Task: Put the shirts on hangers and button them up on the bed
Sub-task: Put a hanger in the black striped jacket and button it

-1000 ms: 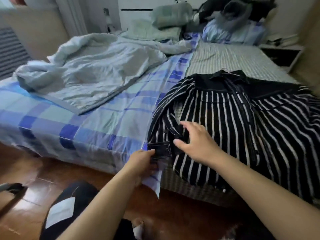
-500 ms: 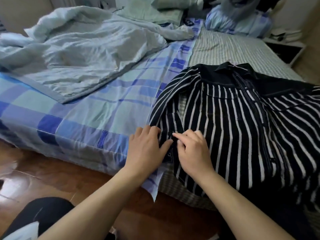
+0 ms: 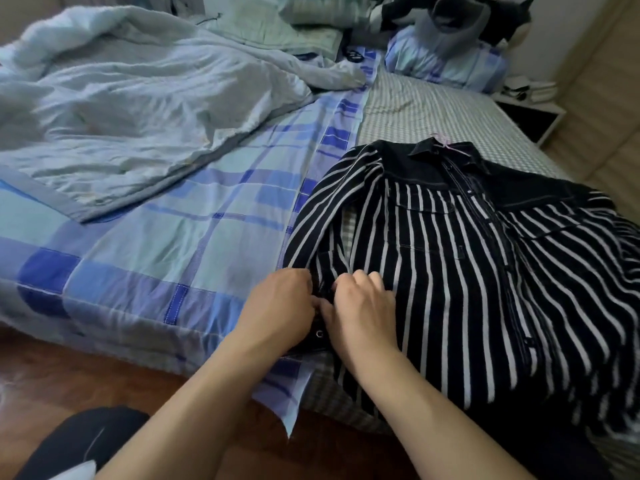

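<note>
While spread flat near the bed's (image 3: 145, 258) edge, striped shirt (image 3: 485, 271) on pale hanger (image 3: 441, 140); sleeve cuff (image 3: 320, 336) pinched between left hand (image 3: 280, 310) and right hand (image 3: 363, 313), fingers curled, hands touching.

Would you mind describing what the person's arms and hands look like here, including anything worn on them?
Both forearms are bare from the bottom of the frame up to the wrists; no sleeves show. The left hand and the right hand wear no gloves, and no watch, bracelet or ring is visible. The fingers carry no visible markings.
</note>
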